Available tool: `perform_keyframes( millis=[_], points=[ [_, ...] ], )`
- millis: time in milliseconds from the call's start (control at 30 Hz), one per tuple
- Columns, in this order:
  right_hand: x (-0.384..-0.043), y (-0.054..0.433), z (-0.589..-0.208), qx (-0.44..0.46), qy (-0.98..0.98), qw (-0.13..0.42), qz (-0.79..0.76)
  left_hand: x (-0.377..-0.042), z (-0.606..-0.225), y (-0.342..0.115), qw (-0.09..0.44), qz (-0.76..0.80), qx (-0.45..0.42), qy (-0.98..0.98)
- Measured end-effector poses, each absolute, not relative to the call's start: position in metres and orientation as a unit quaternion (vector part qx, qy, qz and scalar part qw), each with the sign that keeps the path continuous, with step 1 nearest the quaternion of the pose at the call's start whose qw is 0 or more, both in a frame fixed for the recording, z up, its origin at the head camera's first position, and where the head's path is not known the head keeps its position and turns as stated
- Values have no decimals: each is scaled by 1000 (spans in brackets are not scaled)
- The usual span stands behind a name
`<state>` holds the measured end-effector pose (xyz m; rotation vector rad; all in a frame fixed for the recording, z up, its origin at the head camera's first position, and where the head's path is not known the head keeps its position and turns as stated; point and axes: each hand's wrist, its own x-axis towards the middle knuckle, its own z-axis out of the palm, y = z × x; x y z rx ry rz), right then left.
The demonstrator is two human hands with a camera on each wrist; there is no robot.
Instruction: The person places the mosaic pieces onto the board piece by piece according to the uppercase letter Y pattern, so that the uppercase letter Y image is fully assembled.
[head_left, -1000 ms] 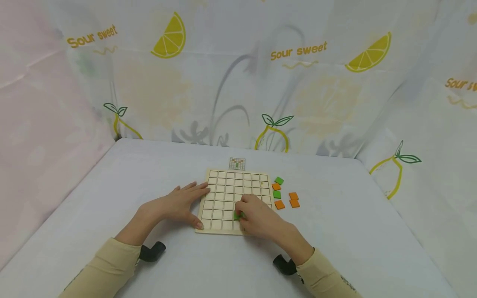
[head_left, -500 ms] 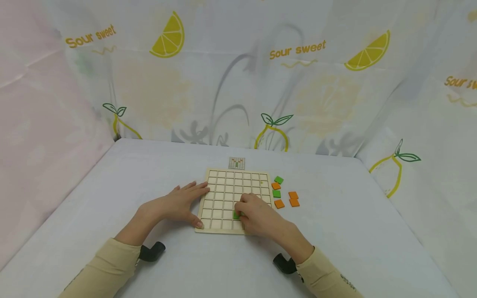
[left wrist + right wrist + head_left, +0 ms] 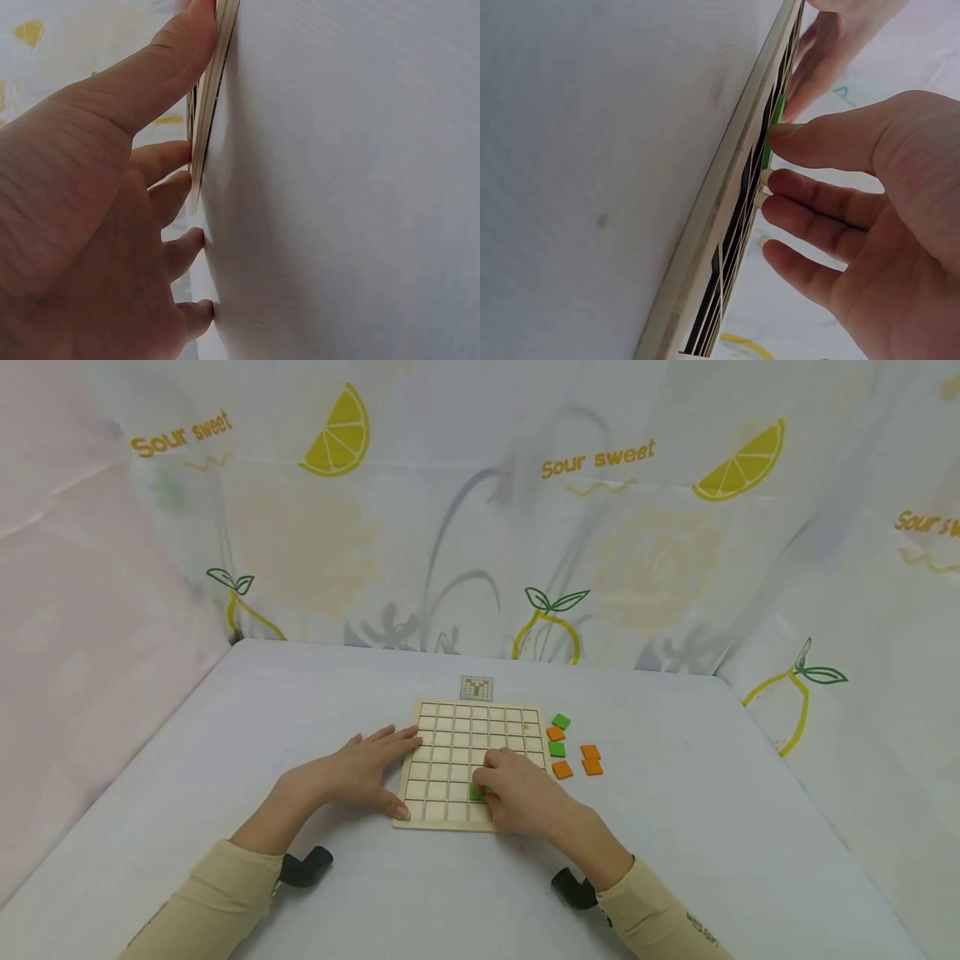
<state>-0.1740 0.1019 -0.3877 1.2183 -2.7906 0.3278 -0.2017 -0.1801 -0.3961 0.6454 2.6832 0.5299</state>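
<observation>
A wooden grid board lies flat on the white table. My left hand spreads along its left edge, thumb on the near corner and fingertips at the side. In the left wrist view, the fingers look fairly straight, some of them down on the cloth. Over the lower middle of the grid, my right hand pinches a green square tile with curled fingers. The right wrist view shows the thumb against this tile, which sits at the board's surface; fingers cover part of it.
Right of the board lie two green tiles and several orange tiles. Behind the board is a small pattern card. A printed curtain closes off the table's back and sides.
</observation>
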Motion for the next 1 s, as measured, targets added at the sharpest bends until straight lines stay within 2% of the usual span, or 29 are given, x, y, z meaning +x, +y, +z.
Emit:
perform_keyframes(
  millis=[267,667,1000],
  points=[
    [-175,103,-387,399,-910,42,108,-202,-395,-179,165,184,229,941],
    [-176,106,-385,380,-917,2,124,-201,-395,-180,164,187,238,939],
    [-180,117,-381,352,-929,-6,117,-202,-395,-180,158,182,237,941]
  ],
)
